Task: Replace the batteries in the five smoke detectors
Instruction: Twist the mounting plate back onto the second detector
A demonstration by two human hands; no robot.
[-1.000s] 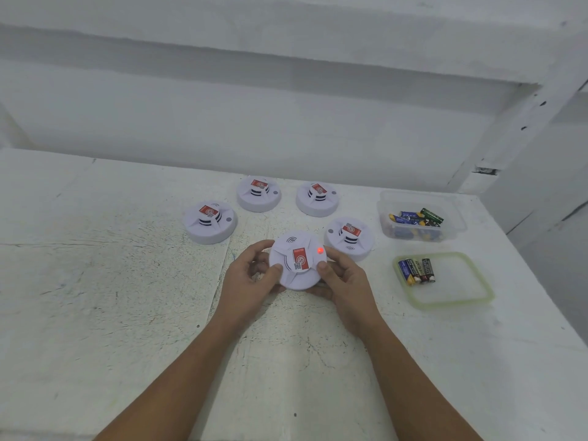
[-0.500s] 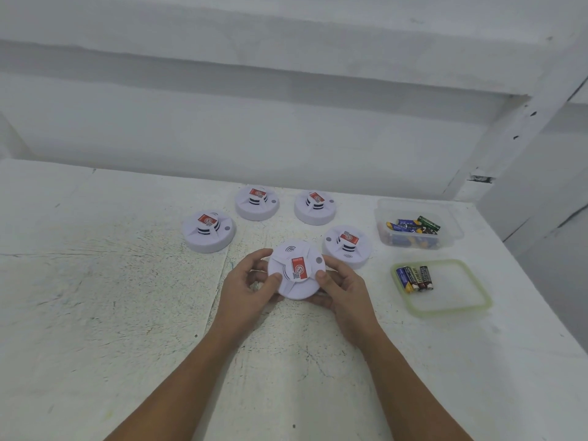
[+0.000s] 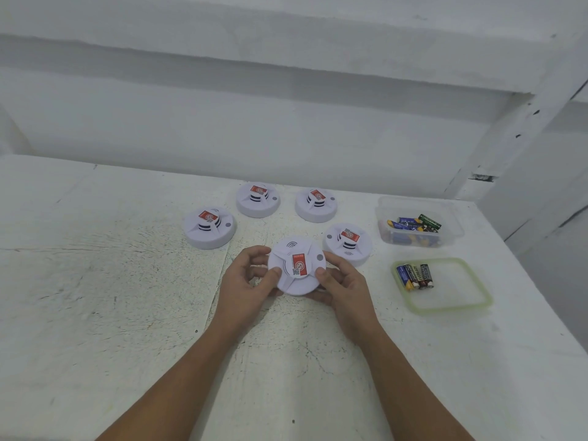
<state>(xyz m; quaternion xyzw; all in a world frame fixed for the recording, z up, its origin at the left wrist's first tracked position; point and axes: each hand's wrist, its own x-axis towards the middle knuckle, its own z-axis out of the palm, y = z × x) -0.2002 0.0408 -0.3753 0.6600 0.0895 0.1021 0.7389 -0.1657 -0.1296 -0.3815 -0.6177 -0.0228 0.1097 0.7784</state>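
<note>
1 round white plastic smoke detector (image 3: 296, 268) with a red label on its raised centre is at frame centre, held between both hands just above or on the scuffed white tabletop (image 3: 95, 281); cannot tell if its base touches. Face is up and tipped slightly toward the camera. Left hand (image 3: 245, 281) has its grip curled round the left rim, thumb on the top face, fingers behind and under. Right hand (image 3: 343, 288) has its grip curled round the right rim, thumb on the top edge near a small grey dot.

4 more identical detectors lie flat, arcing above the held one: left detector (image 3: 209, 229), upper-left detector (image 3: 257, 200), upper-right detector (image 3: 316, 205), and right detector (image 3: 347, 243) just beside the right fingers.

At right of frame is a clear rectangular plastic tub (image 3: 386, 232) holding mixed loose batteries (image 3: 413, 224), blue, green and yellow. Below it lies a flat clear lid with a green rim (image 3: 445, 308); a few upright-lying cylindrical batteries (image 3: 415, 276) lie side by side, touching, in its left end.
</note>
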